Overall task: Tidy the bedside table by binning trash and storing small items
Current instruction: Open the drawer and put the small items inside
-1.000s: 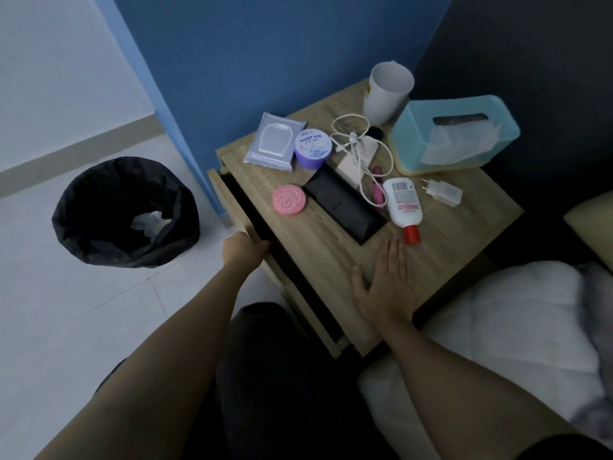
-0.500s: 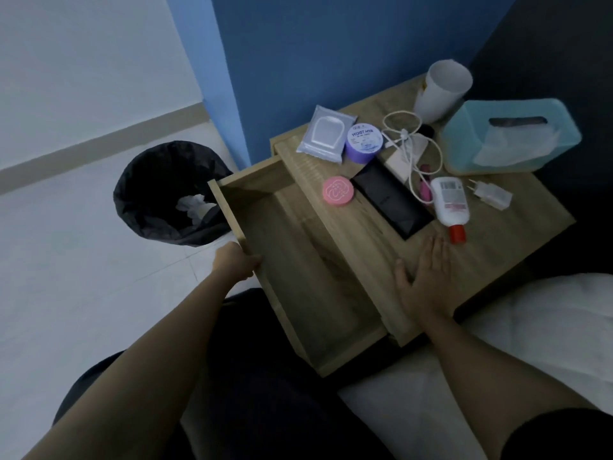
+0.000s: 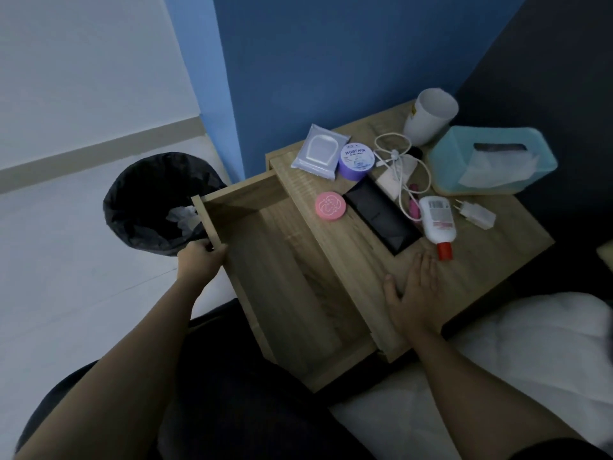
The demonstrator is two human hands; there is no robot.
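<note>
Head view: left hand (image 3: 200, 264) grips the drawer front (image 3: 209, 218), right hand (image 3: 415, 293) lies flat on the tabletop (image 3: 491, 257).

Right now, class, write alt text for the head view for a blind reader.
A person's left hand grips the front of an open wooden drawer while the right hand rests flat on the cluttered bedside table; a black bin stands nearby.

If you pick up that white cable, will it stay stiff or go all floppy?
Probably floppy: the white cable lies in loose loops, so its ends would likely dangle. It looks thin, so probably light too.
</note>
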